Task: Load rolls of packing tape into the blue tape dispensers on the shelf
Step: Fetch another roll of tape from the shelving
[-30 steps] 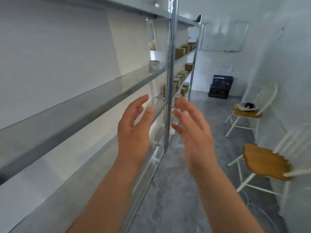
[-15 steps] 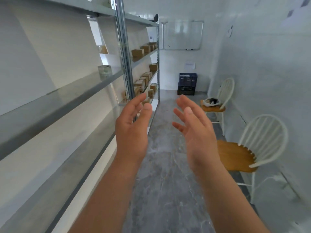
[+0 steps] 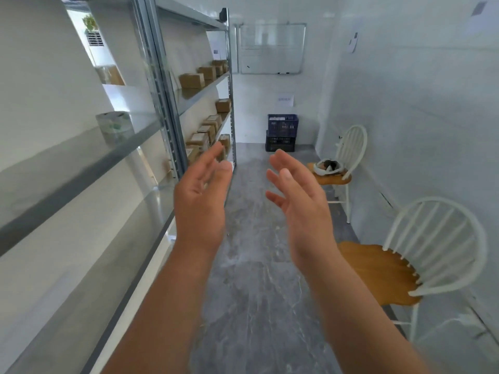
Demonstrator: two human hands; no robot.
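Observation:
My left hand and my right hand are raised in front of me over the aisle floor, palms facing each other, fingers spread, holding nothing. A metal shelf unit runs along the left. On its middle shelf stands a pale cylindrical roll-like item, too blurred to tell what it is. No blue tape dispenser shows in this view.
Several brown cardboard boxes sit on the farther shelves. Two stacked dark blue crates stand against the end wall under a whiteboard. Two white chairs with wooden seats line the right wall; the farther chair holds a white headset.
The view has swung right, from the shelf toward the aisle and end wall. Both hands stay raised, open and empty, in much the same pose.

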